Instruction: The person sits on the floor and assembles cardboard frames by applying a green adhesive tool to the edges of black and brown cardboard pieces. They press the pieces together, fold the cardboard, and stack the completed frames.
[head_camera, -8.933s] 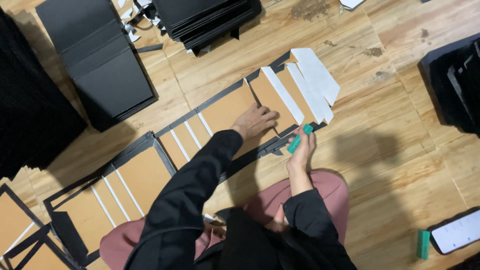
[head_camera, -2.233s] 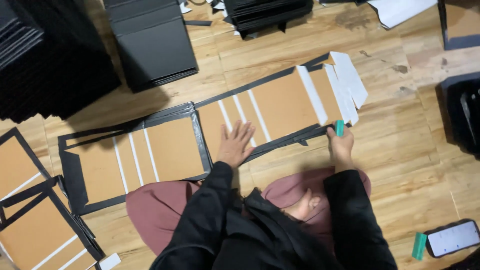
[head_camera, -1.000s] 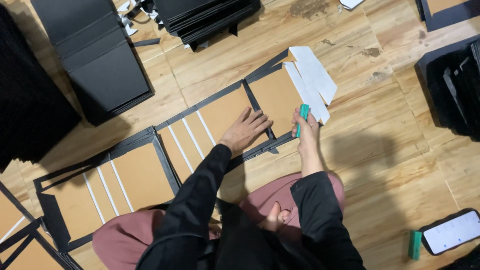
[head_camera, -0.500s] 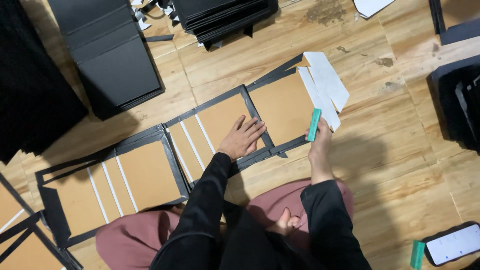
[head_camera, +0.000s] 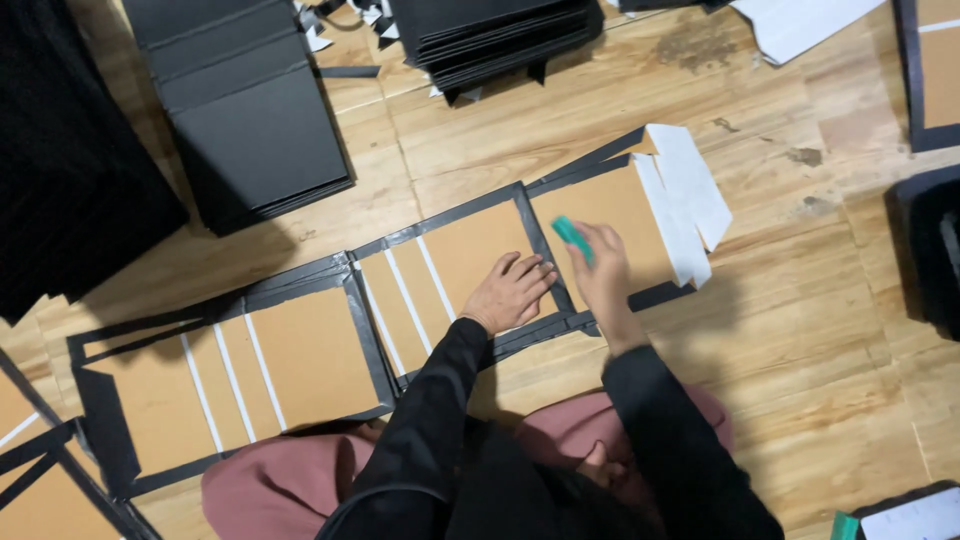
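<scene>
- Two hands working over a cardboard sheet (head_camera: 470, 250) on the floor (head_camera: 800, 300).
- Left hand (head_camera: 515, 292) pressing flat, fingers spread.
- Right hand (head_camera: 603, 275) gripping a green tool (head_camera: 571, 236) (fingers clamped round it).

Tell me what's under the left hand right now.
The left hand lies flat on a brown cardboard panel edged in black. What lies beneath the palm is covered.

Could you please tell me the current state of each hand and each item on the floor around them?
left hand: flat, pressing the board
right hand: gripping the green tool
green tool: held against the board
cardboard panel sheet: lying flat, unfolded
white strips: partly peeled up at the end
black folded boxes: stacked flat
</scene>
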